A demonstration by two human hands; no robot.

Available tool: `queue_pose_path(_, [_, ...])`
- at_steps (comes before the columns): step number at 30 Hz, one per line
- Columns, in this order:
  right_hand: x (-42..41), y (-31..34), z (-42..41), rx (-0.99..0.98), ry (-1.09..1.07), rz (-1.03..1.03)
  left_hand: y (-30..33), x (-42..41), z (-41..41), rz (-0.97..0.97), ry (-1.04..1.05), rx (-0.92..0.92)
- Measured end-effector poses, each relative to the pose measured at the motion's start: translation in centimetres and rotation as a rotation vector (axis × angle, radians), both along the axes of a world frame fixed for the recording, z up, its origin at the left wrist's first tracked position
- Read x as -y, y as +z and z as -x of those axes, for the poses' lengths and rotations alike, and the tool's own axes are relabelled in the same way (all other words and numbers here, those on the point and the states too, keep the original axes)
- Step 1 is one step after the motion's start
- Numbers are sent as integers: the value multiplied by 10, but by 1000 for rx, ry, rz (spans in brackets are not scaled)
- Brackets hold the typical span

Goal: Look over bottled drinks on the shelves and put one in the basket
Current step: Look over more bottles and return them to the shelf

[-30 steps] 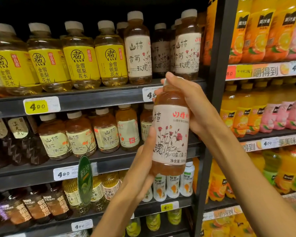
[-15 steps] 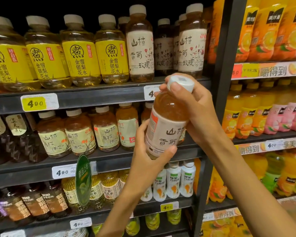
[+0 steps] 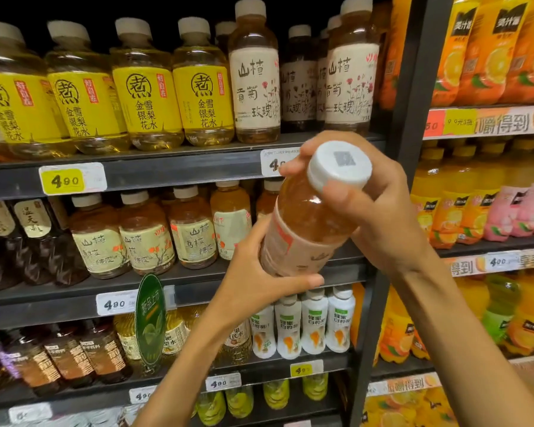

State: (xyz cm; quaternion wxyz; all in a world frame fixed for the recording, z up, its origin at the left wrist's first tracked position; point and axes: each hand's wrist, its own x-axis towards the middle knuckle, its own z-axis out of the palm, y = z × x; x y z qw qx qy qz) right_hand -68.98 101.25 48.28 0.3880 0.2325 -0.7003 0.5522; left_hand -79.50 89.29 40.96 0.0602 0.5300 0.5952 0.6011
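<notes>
**Head view: bottle tipped cap-first toward you, held in both hands**

Head camera puts you square to the dark shelving unit (image 3: 179, 174), several shelves deep and packed along each one. Its top shelf carries yellow-labelled bottles (image 3: 145, 87) on the left and cream-labelled floral bottles (image 3: 255, 78) on the right, all upright, caps up. Below them stand amber bottles with pale labels (image 3: 145, 232), then a lower row with small white bottles (image 3: 315, 322). A dark upright post (image 3: 413, 97) closes the unit on its right; past it a second bay holds orange juice bottles (image 3: 475, 50). Price tags (image 3: 71, 179) run along the shelf lips.

Between you and the shelf fronts, at middle-shelf height, is the bottle (image 3: 305, 223) you picked. Its long axis leans steeply: the base points down and away to the left, the white cap (image 3: 339, 167) up and toward you, so you see the cap's flat top with a grey printed square. Amber drink fills it to the shoulder.

Your right hand (image 3: 389, 208) wraps the neck and shoulder, fingers curled over the cap rim and thumb against it. Your left hand (image 3: 253, 272) cups the base from below, thumb curled across the label's lower edge. Both hands grip the bottle.

Open room lies on your side of the shelf lips; the post stands just behind your right wrist.
</notes>
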Motion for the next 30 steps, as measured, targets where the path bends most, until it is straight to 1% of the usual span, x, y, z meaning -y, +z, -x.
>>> queue_pose_path(1, [0, 0, 3, 20, 4, 104, -2, 1, -4, 29, -36, 38])
queue_pose_path(4, [-7, 5, 9, 64, 73, 384, -8, 4, -12, 91, -197, 268])
queue_pose_path(6, [-12, 7, 12, 113, 184, 502, -9, 7, -15, 150, -285, 385])
queue_pose_path(8, [-17, 7, 15, 186, 264, 583, -11, 5, -19, 193, -306, 429])
queue_pose_path(9, [-19, 6, 17, 233, 250, 595, -12, 2, -23, 195, -285, 434])
queue_pose_path(11, [-24, 3, 20, 330, 116, 572, -15, -1, -33, 168, -211, 456])
queue_pose_path(14, [-26, 0, 21, 446, -83, 455, -17, -5, -43, 113, -89, 496])
queue_pose_path(16, [-24, -4, 22, 478, -161, 361, -21, -8, -47, 106, -17, 455])
queue_pose_path(18, [-22, -7, 23, 446, -203, 341, -24, -9, -49, 127, -5, 445])
queue_pose_path(21, [-25, -4, 22, 370, -152, 396, -20, -7, -45, 123, -109, 494])
queue_pose_path(26, [-22, -1, 23, 309, 193, 551, -12, -5, -43, 35, -386, 710])
queue_pose_path(27, [-22, 0, 23, 295, 204, 563, -10, -6, -44, 27, -392, 703])
queue_pose_path(28, [-22, 0, 23, 289, 171, 554, -9, -6, -44, 18, -364, 677])
queue_pose_path(30, [-23, 1, 21, 290, -9, 483, -2, -5, -46, 7, -195, 598])
